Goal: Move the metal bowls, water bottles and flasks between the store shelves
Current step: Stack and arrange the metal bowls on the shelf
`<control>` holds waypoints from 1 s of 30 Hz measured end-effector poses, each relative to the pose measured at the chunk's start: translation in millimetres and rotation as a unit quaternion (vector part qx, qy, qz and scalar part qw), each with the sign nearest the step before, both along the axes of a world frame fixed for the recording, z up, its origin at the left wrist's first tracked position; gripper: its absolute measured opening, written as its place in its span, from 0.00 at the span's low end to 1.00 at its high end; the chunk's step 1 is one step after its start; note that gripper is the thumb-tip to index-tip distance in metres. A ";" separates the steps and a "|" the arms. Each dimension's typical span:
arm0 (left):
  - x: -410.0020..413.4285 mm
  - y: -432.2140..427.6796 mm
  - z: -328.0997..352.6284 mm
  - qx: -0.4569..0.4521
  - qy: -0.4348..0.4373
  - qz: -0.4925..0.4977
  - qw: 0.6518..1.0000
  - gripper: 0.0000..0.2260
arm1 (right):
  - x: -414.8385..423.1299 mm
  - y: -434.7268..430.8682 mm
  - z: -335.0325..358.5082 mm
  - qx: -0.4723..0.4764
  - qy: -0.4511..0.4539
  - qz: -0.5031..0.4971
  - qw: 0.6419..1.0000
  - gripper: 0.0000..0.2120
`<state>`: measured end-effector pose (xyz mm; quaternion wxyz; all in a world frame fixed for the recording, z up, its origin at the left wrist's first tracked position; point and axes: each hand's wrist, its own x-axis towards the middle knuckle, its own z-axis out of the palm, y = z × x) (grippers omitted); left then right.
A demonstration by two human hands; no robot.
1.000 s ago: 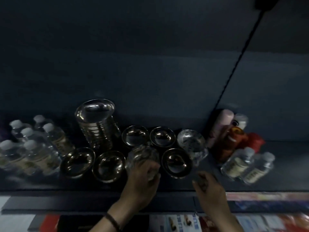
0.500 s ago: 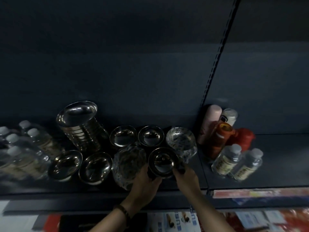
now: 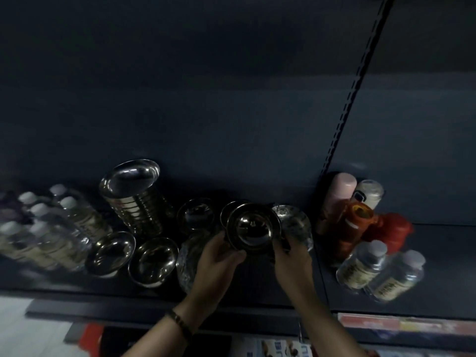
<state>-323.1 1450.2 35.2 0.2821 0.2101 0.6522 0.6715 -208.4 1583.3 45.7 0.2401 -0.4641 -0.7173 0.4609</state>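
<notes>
The left hand (image 3: 219,258) curls its fingers round the left rim of the metal bowl (image 3: 251,229), positioned over the middle of the shelf (image 3: 252,296). The right hand (image 3: 292,256) clamps the opposite rim. Expect a light, rigid, slippery shell; grip the flared rim.

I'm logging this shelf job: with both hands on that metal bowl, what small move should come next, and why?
Probably draw the metal bowl straight back toward the shelf edge. The left hand and right hand grip it, and the left glass bowl and right glass bowl crowd it, so a level pull avoids knocking them.
</notes>
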 end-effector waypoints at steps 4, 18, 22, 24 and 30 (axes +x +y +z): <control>-37.1 22.9 15.5 0.004 0.015 0.004 1.000 0.21 | -41.3 23.3 1.3 0.013 -0.037 0.006 0.999 0.14; -109.0 69.7 -28.8 -0.184 0.026 -0.008 0.983 0.08 | -104.1 74.4 -25.5 0.050 -0.243 0.112 0.962 0.17; -108.2 70.4 -22.5 -0.206 0.034 -0.011 0.978 0.05 | -104.3 78.0 -26.2 0.060 -0.263 0.118 0.956 0.16; -106.4 70.0 -17.6 -0.222 0.039 -0.018 0.974 0.05 | -103.6 77.2 -25.5 0.058 -0.261 0.124 0.956 0.16; -110.7 63.9 -18.7 -0.201 0.037 -0.039 0.978 0.07 | -95.9 73.8 -17.0 -0.001 -0.207 0.114 0.972 0.16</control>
